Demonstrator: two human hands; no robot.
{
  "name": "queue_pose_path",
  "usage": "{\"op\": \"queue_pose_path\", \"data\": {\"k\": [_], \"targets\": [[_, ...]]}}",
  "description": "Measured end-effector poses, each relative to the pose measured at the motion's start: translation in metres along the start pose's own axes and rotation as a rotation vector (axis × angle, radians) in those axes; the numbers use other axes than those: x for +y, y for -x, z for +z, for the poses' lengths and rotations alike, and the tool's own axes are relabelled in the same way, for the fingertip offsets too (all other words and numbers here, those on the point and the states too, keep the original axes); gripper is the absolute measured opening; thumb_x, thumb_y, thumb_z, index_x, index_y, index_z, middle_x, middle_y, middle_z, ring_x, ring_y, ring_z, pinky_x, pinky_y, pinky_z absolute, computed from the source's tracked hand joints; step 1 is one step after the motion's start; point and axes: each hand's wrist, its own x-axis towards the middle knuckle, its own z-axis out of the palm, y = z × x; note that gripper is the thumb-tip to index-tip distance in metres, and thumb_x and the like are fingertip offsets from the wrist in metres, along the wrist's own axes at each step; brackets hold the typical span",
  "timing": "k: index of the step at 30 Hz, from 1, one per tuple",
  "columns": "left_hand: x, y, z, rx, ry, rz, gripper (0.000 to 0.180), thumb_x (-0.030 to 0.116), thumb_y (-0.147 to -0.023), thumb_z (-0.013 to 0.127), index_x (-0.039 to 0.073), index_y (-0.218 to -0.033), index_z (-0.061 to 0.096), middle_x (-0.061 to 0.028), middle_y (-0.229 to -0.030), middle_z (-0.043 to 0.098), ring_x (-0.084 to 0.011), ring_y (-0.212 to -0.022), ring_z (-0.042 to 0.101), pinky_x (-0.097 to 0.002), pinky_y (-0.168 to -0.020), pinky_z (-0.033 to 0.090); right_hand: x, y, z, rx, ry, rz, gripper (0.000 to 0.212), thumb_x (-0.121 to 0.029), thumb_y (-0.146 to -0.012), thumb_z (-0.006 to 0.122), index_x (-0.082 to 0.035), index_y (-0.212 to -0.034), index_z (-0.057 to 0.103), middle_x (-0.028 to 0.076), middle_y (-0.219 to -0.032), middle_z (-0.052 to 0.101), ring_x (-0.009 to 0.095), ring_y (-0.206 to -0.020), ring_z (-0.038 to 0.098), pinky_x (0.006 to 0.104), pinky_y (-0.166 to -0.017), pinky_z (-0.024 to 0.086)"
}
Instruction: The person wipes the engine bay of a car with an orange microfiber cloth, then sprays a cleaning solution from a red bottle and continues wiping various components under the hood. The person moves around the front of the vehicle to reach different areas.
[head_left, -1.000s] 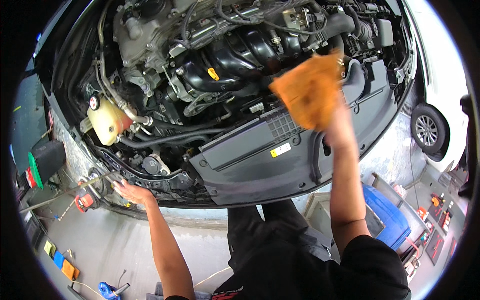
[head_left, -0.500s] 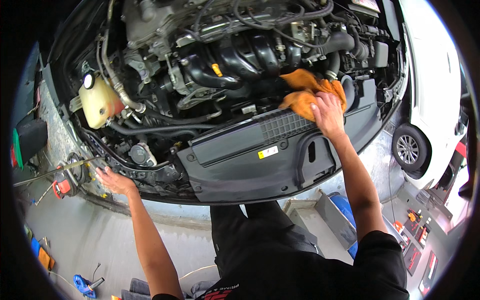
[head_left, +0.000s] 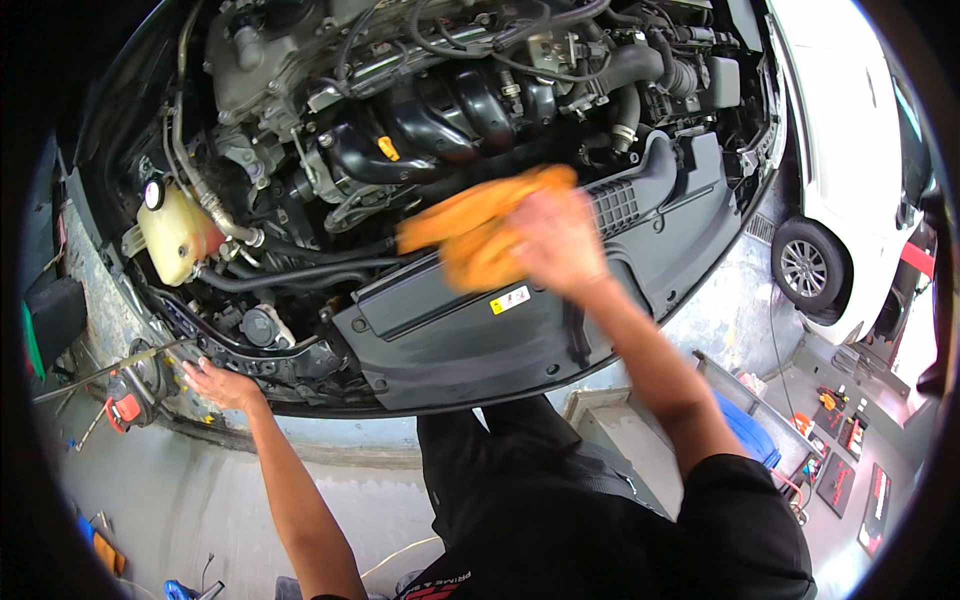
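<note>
My right hand (head_left: 558,240) is closed on an orange cloth (head_left: 480,238), both smeared by motion, over the upper edge of the black plastic radiator cover (head_left: 450,345). Behind the cloth lies the black intake manifold (head_left: 450,125) with a yellow dipstick handle (head_left: 388,148). My left hand (head_left: 222,385) rests on the front left edge of the engine bay, its fingers stretched out and holding nothing. Near it are a round black cap (head_left: 262,326) and a pale yellow coolant tank (head_left: 180,232).
A white car (head_left: 840,130) with a silver wheel (head_left: 805,265) stands at the right. On the floor at the left sits a black and red device (head_left: 128,405). A blue tool (head_left: 185,590) lies at the lower left. A grey tray (head_left: 745,400) with something blue stands at the right.
My right hand has swept left with the orange cloth, from the cover's right end to its middle. My left hand stays on the front left edge. The view has shifted slightly.
</note>
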Motion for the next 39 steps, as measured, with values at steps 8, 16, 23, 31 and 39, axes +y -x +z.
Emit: {"op": "queue_pose_path", "data": {"k": [8, 16, 23, 31, 39], "targets": [[-0.003, -0.004, 0.002, 0.039, -0.027, 0.070, 0.062, 0.054, -0.113, 0.042, 0.019, -0.163, 0.048, -0.0174, -0.168, 0.045, -0.0363, -0.157, 0.037, -0.0523, -0.125, 0.031, -0.002, 0.004, -0.014, 0.170, 0.134, 0.404, 0.034, -0.016, -0.101, 0.055, 0.001, -0.127, 0.069, 0.019, -0.144, 0.061, 0.043, -0.150, 0.043, 0.0661, -0.125, 0.027], [-0.009, -0.010, 0.008, -0.006, -0.082, -0.041, 0.062, 0.054, -0.113, 0.040, 0.019, -0.164, 0.047, -0.0147, -0.169, 0.044, -0.0346, -0.155, 0.041, -0.0555, -0.122, 0.033, 0.028, 0.083, -0.018, 0.045, -0.013, 0.062, 0.049, -0.013, -0.085, 0.072, -0.010, -0.134, 0.067, 0.009, -0.157, 0.057, 0.034, -0.136, 0.058, 0.0518, -0.117, 0.046], [-0.004, -0.013, 0.010, 0.002, -0.111, -0.061, 0.063, 0.060, -0.113, 0.038, 0.025, -0.164, 0.046, -0.0075, -0.167, 0.047, -0.0341, -0.152, 0.044, -0.0621, -0.117, 0.037, 0.123, 0.114, -0.046, 0.003, 0.324, 0.659, 0.027, -0.027, -0.110, 0.055, -0.008, -0.122, 0.070, 0.008, -0.134, 0.064, 0.032, -0.149, 0.045, 0.0663, -0.126, 0.026], [-0.017, -0.021, 0.029, 0.000, -0.165, -0.052, 0.066, 0.067, -0.111, 0.037, 0.029, -0.165, 0.043, -0.0123, -0.169, 0.044, -0.0336, -0.157, 0.039, -0.0676, -0.118, 0.034, 0.024, 0.117, -0.036, 0.191, -0.520, 0.929, 0.042, -0.037, -0.115, 0.046, -0.003, -0.111, 0.071, 0.014, -0.107, 0.076, 0.035, -0.104, 0.074, 0.0517, -0.105, 0.051], [0.050, 0.021, -0.035, -0.016, 0.175, 0.202, 0.067, 0.046, -0.113, 0.051, -0.005, -0.157, 0.047, -0.0311, -0.162, 0.042, -0.0460, -0.153, 0.037, -0.0561, -0.126, 0.029, 0.025, 0.124, -0.157, 1.222, -1.868, 0.994, 0.045, -0.046, -0.115, 0.050, -0.004, -0.125, 0.063, 0.011, -0.111, 0.076, 0.018, -0.088, 0.076, 0.0320, -0.073, 0.063]]}}
